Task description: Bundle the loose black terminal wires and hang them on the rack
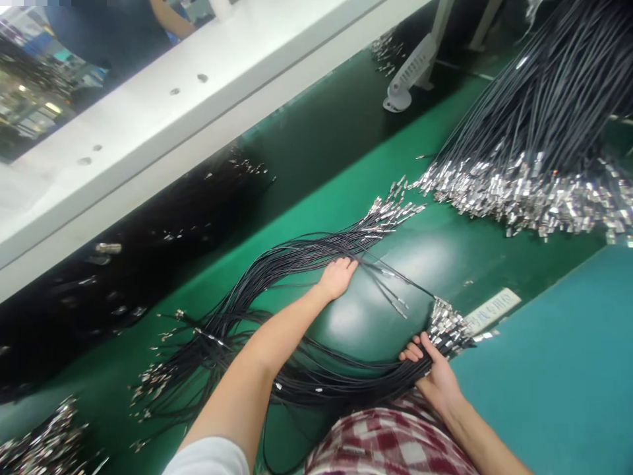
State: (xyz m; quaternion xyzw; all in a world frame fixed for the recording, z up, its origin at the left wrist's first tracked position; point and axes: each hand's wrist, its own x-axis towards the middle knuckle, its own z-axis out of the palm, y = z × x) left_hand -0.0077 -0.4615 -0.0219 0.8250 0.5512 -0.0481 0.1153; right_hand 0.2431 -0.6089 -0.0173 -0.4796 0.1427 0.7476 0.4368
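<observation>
The right hand (pixel 438 377) is closed around the near bundle of black cables (pixel 346 390), along the near edge of the green table (pixel 306 208); their metal ends (pixel 448 323) come out past the thumb. Just beside these ends, at the same edge, there is a pale label (pixel 494 307) with Chinese characters, partly covered and too blurred to read surely. The left forearm (pixel 262 349) hides some cables. Farther in, the left hand (pixel 339 277) touches the far bundle of cables (pixel 291 256); whether its fingers close on it, I cannot tell. Toward the table's far right corner lies a large cable pile (pixel 558 112). A white beam (pixel 198 125) blocks the far edge, and behind it a person (pixel 111 33) is partly visible.
</observation>
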